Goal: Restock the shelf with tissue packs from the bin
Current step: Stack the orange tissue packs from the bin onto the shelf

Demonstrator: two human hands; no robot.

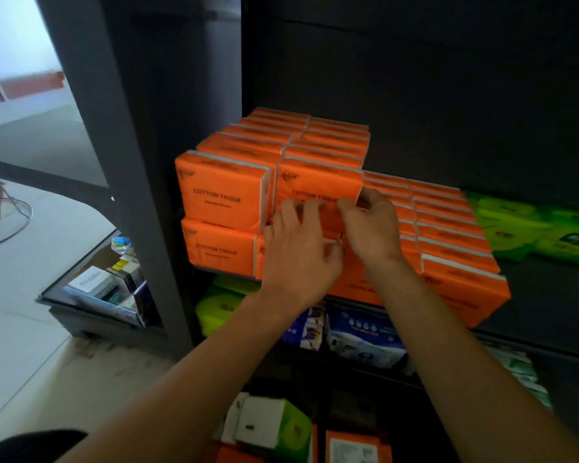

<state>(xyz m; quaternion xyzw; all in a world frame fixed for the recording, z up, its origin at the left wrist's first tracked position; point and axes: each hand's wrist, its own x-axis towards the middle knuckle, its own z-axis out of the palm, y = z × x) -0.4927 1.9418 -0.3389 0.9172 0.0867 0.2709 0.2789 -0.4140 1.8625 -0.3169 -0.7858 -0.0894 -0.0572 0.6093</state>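
Orange "COTTON TISSUE" packs fill the dark shelf (549, 295), stacked two high at the left and one high to the right. Both of my hands rest on the front face of the upper front pack (318, 185) in the second column. My left hand (298, 248) lies flat against its lower face, fingers spread. My right hand (370, 225) curls its fingers round the pack's right edge. More orange packs (355, 446) and a white and green pack (271, 426) lie at the bottom, where the bin's walls are hidden.
Green tissue packs (542, 232) sit at the right end of the same shelf. The shelf below holds green (214, 309) and blue and white packs (365, 339). A dark upright post (121, 162) stands left, with a low display case (104, 289) on the floor.
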